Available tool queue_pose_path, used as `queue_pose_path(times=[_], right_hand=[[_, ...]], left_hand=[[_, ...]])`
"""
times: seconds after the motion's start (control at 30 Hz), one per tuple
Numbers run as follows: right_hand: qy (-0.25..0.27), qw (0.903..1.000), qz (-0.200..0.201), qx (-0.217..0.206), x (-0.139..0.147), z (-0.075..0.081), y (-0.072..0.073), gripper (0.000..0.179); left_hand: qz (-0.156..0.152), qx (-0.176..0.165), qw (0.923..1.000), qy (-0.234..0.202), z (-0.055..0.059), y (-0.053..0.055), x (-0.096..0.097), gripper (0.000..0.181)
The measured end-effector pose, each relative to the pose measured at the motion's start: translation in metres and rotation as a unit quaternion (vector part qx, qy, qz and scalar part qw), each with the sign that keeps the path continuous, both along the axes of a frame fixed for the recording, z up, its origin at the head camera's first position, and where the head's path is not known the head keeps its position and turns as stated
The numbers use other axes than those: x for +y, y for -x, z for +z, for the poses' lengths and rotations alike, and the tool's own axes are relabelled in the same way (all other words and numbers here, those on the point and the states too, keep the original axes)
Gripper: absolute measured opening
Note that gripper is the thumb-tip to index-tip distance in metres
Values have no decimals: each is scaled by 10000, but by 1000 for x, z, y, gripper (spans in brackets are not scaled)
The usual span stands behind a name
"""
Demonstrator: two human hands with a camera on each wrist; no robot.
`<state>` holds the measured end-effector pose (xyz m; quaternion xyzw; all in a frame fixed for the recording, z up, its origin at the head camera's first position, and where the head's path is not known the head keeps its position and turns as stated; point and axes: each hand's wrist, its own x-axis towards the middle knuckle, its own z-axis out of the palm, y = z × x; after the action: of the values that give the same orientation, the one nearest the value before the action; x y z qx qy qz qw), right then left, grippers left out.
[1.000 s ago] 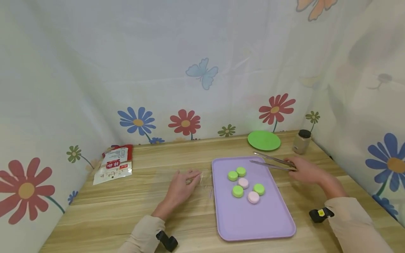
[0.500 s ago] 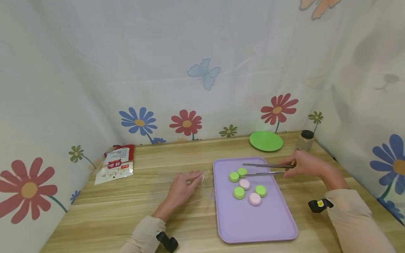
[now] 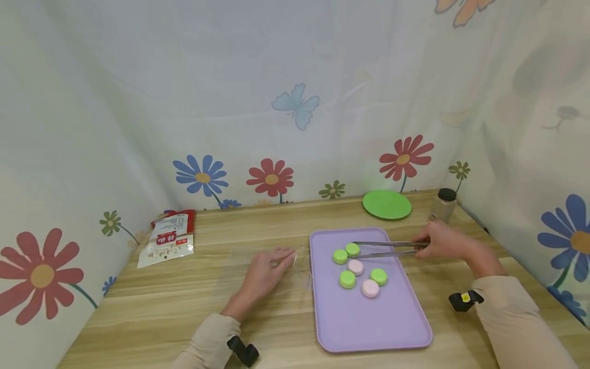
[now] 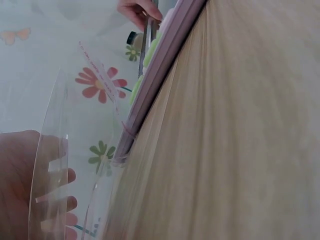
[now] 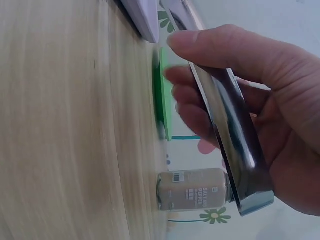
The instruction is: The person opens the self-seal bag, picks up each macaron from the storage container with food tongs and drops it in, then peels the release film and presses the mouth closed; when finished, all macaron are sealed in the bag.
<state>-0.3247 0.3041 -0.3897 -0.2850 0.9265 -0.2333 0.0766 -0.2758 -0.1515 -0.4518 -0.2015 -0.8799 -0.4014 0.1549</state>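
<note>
My right hand (image 3: 442,241) grips a pair of metal tongs (image 3: 387,253) from the right side of a lilac tray (image 3: 369,325). Their two arms stand apart, with the tips on either side of the farthest green macaron (image 3: 352,249). Close by on the tray sit other green macarons (image 3: 347,279) and two pink macarons (image 3: 370,288). Left of the tray, my left hand (image 3: 266,271) holds a clear plastic bag (image 4: 52,110) near its edge. Through the film in the left wrist view, the fingers show bent; a strip with red print (image 4: 102,75) runs along the bag.
A green plate (image 3: 386,204) lies at the back, beyond the tray. Right of it stands a pepper jar (image 5: 192,190) with a black lid, just behind my right hand. At the back left lies a red and white food packet (image 3: 168,238). Flowered curtains border the wooden table.
The right hand has brought the tongs left and down over the tray, from beyond its right edge to around the far green macaron. My left hand stays in place with the bag.
</note>
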Motion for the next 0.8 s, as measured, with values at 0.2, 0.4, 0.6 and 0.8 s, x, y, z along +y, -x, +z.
queue_pose_path(times=[0.2,0.4,0.6,0.8], right_hand=[[-93,9999,-116,58,1,-2,1,35],[-21,10000,-52,-32,3,-3,1,29],[119,9999,-37,-38,6,-2,-1,27],[177,9996,-197,40,0,9,-8,37]], left_hand=[[-42,-36,10000,33,0,0,-1,28],[-82,-64,9999,-36,2,0,-1,28],[-69,-90,9999,-1,1,1,-1,28],[-19,-271,9996,-25,2,0,-2,32]])
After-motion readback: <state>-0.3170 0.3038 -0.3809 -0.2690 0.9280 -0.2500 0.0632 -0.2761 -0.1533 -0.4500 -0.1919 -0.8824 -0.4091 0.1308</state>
